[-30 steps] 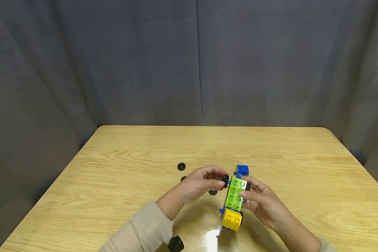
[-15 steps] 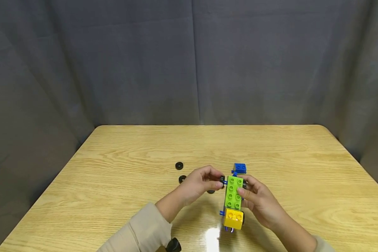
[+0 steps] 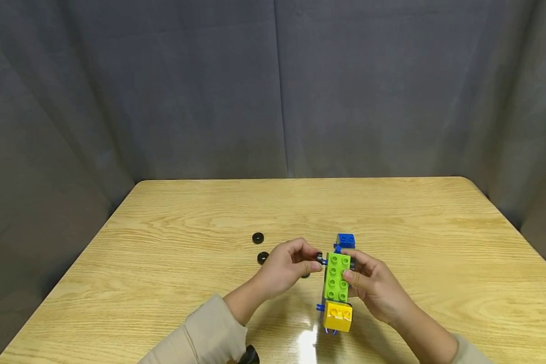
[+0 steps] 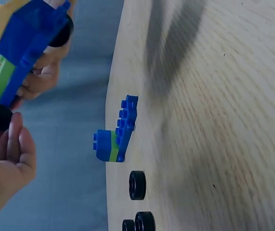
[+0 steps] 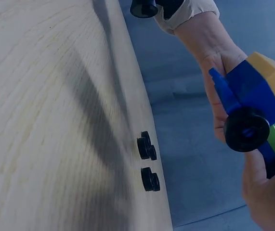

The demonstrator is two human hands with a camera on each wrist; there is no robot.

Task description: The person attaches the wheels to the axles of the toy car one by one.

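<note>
My right hand (image 3: pixel 379 288) grips a toy block vehicle (image 3: pixel 337 278) from its right side, thumb on the green studded top. A yellow block (image 3: pixel 338 316) sits at its near end, over blue parts. With thumb and fingers, my left hand (image 3: pixel 279 268) pinches a black wheel (image 3: pixel 319 257) at the blue axle peg on the vehicle's far left. Nearer on that side, another blue axle peg (image 3: pixel 320 307) sticks out bare. The right wrist view shows a black wheel (image 5: pixel 246 129) fitted at the yellow end. The vehicle is held above the table.
Several loose black wheels lie on the table left of the vehicle, among them a far wheel (image 3: pixel 258 238) and a nearer one (image 3: pixel 262 258). Beyond the vehicle stands a second blue and green block build (image 4: pixel 111 146). A grey curtain (image 3: pixel 209 91) hangs behind the wooden table (image 3: pixel 173 227).
The vehicle has turned slightly, from slanted to nearly straight ahead. The head view has shifted a little. Left fingers stay on the wheel at the axle peg; the right hand keeps its grip.
</note>
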